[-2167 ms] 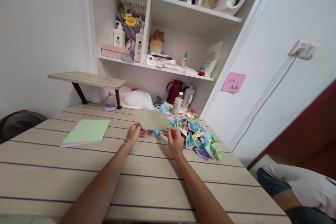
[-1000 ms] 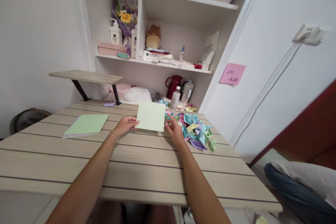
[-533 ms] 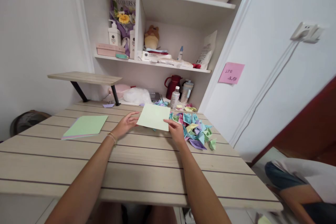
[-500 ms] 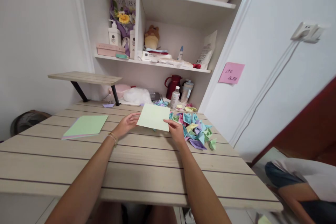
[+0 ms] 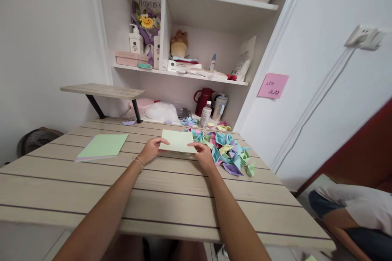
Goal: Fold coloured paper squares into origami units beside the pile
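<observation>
A pale green sheet of paper (image 5: pixel 177 140) is held up over the table, tilted away from me so that it looks shallow. My left hand (image 5: pixel 152 149) pinches its left edge, thumb on top. At the right edge my right hand (image 5: pixel 203 155) grips it the same way. Just beyond and to the right lies a heap of folded paper boats (image 5: pixel 234 151) in blue, purple, yellow, pink and green. On the left of the table rests a stack of coloured paper (image 5: pixel 104 146), its top sheet green.
A small raised wooden shelf (image 5: pixel 104 90) stands at the table's back left. A plastic bottle (image 5: pixel 206 114) and a red jug (image 5: pixel 203 101) are at the back. White shelves (image 5: pixel 208 78) rise behind. Another person (image 5: pixel 349 212) is low down at the right.
My left hand has moved from beside the paper to gripping its left edge. The sheet has tipped flatter and come slightly lower. The view has shifted a little.
</observation>
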A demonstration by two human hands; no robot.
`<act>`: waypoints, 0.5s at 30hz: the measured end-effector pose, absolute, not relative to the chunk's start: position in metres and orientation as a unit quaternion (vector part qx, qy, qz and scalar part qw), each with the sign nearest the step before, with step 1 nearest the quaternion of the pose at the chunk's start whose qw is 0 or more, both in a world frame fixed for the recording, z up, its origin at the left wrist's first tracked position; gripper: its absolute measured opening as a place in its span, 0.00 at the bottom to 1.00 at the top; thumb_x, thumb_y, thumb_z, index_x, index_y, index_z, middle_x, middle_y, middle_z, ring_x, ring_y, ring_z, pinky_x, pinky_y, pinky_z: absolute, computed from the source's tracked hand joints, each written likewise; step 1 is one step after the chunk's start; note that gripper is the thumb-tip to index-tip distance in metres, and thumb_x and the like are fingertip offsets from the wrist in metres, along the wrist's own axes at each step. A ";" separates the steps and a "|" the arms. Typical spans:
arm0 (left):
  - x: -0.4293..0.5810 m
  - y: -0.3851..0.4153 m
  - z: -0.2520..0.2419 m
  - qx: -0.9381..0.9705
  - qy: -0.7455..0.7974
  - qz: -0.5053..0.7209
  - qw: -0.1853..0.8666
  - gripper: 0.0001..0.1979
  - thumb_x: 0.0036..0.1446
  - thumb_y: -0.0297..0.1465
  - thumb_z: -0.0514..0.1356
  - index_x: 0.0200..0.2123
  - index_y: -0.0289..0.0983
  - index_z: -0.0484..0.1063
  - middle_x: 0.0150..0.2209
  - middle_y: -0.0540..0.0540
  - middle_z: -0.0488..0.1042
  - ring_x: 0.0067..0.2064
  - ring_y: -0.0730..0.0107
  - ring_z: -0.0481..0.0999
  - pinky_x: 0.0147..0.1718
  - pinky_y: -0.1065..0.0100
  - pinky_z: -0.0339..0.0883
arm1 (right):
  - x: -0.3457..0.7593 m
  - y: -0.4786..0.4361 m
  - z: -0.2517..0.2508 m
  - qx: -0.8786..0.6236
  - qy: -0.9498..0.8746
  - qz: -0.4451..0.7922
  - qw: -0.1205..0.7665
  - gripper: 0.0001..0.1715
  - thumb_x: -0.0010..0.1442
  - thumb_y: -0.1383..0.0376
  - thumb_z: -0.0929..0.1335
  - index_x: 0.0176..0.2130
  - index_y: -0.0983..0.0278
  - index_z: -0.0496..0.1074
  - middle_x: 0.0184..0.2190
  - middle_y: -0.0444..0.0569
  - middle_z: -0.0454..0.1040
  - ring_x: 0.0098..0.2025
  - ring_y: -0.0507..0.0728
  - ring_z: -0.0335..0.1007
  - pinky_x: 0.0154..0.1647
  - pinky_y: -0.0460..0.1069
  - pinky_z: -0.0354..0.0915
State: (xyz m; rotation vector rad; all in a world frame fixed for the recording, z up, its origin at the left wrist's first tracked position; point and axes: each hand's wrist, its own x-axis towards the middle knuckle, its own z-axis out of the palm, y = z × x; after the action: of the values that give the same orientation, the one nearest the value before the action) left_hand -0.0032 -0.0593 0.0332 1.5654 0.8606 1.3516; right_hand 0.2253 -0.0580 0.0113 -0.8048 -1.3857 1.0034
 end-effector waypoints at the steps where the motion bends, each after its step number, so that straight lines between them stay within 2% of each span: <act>1: 0.000 -0.060 0.032 0.625 0.354 0.554 0.421 0.13 0.30 0.28 0.70 0.24 0.33 0.74 0.29 0.45 0.76 0.35 0.65 0.74 0.39 0.67 0.66 | 0.223 -0.059 0.011 -0.346 -0.594 0.432 0.584 0.16 0.35 0.68 0.73 0.31 0.64 0.76 0.33 0.48 0.77 0.36 0.57 0.72 0.39 0.50 0.66; 3: 0.008 -0.061 0.027 0.609 0.369 0.565 0.417 0.11 0.31 0.31 0.69 0.22 0.33 0.74 0.27 0.46 0.76 0.32 0.66 0.74 0.36 0.67 0.67 | 0.216 -0.060 0.009 -0.351 -0.585 0.443 0.582 0.16 0.35 0.66 0.74 0.29 0.65 0.75 0.30 0.48 0.77 0.34 0.57 0.72 0.37 0.50 0.66; 6: 0.020 -0.062 0.020 0.580 0.386 0.575 0.428 0.15 0.33 0.35 0.69 0.27 0.32 0.76 0.30 0.45 0.77 0.32 0.65 0.74 0.35 0.66 0.67 | 0.203 -0.062 0.006 -0.358 -0.524 0.476 0.608 0.18 0.36 0.61 0.75 0.29 0.67 0.75 0.25 0.49 0.76 0.30 0.57 0.72 0.35 0.52 0.68; 10: 0.031 -0.062 0.015 0.551 0.400 0.602 0.417 0.20 0.34 0.37 0.68 0.32 0.31 0.75 0.34 0.43 0.77 0.35 0.62 0.75 0.37 0.64 0.68 | 0.190 -0.064 0.003 -0.370 -0.432 0.492 0.659 0.27 0.33 0.59 0.76 0.34 0.69 0.74 0.32 0.52 0.77 0.32 0.59 0.73 0.33 0.53 0.70; 15: 0.037 -0.062 0.013 0.549 0.377 0.621 0.413 0.24 0.36 0.35 0.68 0.38 0.31 0.71 0.38 0.40 0.76 0.37 0.63 0.75 0.39 0.64 0.68 | 0.188 -0.067 0.006 -0.389 -0.408 0.474 0.677 0.30 0.35 0.59 0.75 0.40 0.69 0.72 0.36 0.54 0.76 0.34 0.59 0.72 0.28 0.50 0.71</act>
State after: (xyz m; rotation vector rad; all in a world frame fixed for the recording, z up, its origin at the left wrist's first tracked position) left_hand 0.0369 -0.0615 0.0131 1.3808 0.9487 1.5621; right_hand 0.1876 -0.0667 0.0056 -0.8735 -0.9181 1.0653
